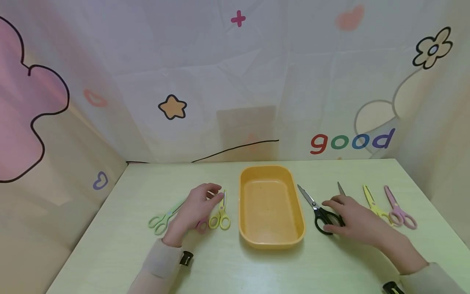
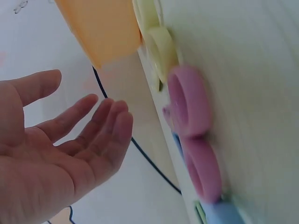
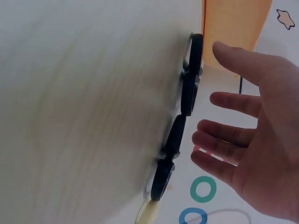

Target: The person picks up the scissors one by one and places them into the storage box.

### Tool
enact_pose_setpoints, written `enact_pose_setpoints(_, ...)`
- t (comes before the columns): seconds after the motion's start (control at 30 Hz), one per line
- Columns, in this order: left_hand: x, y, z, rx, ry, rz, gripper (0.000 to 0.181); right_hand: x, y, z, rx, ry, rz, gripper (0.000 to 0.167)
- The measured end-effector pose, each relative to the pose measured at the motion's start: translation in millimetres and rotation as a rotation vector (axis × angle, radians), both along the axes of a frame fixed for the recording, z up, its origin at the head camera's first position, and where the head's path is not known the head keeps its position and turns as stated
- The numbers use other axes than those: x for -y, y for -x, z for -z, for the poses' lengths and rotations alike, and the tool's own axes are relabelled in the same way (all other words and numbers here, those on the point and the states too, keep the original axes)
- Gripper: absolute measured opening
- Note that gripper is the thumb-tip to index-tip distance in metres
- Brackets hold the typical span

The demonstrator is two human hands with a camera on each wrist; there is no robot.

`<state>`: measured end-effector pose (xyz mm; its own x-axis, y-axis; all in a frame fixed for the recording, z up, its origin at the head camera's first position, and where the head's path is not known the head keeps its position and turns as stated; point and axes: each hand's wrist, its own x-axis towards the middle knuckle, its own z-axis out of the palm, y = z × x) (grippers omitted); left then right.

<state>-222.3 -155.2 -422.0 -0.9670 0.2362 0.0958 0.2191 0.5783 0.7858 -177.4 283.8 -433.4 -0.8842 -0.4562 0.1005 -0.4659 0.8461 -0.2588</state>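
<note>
Head view showed the left hand (image 1: 196, 207) (fingers loosely parted) above pink scissors (image 1: 201, 231) left of the orange tray (image 1: 271, 246), the right hand (image 1: 350, 218), likewise relaxed, above black scissors (image 3: 188, 95).

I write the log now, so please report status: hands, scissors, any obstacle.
Left hand empty, near pink scissors. Right hand empty, near black-handled scissors. Orange tray between hands, seems to block neither.

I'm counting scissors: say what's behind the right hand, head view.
Black-handled scissors, handles partly covered; a second black-handled pair, blade end visible, rest mostly covered; yellow scissors, handles partly covered.
</note>
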Motion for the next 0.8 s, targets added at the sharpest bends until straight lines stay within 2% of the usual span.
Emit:
enact_pose_setpoints(0.07, -4.3, -0.5, -0.6, 0.032, -0.036, 0.012, 0.032, 3, -0.3, 0.6, 0.023, -0.004, -0.003, 0.063)
enact_pose_setpoints(0.17, -10.5, -0.2, -0.3, 0.043, -0.055, 0.047, 0.030, 8, -1.0, 0.8, 0.051, -0.002, -0.013, 0.068)
enact_pose_setpoints(0.23, -15.6, 0.0, -0.2, 0.056, -0.065, 0.069, 0.031, 9, -1.6, 1.4, 0.052, 0.005, -0.027, 0.072)
enact_pose_setpoints(0.37, -25.7, 0.8, 2.2, 0.128, -0.140, 0.112, 0.038, 11, -2.0, 3.5, 0.033, 0.010, -0.058, 0.076)
enact_pose_setpoints(0.47, -31.9, -0.4, 4.0, 0.198, -0.234, 0.135, 0.040, 12, -2.2, 4.0, 0.035, 0.003, -0.074, 0.072)
enact_pose_setpoints(0.57, -36.6, -2.9, 4.3, 0.229, -0.284, 0.142, 0.040, 14, -2.9, 4.4, 0.052, -0.002, -0.078, 0.066)
enact_pose_setpoints(0.8, -40.5, -1.7, 7.2, 0.227, -0.256, 0.136, 0.038, 18, -1.6, 5.4, 0.075, 0.006, -0.077, 0.053)
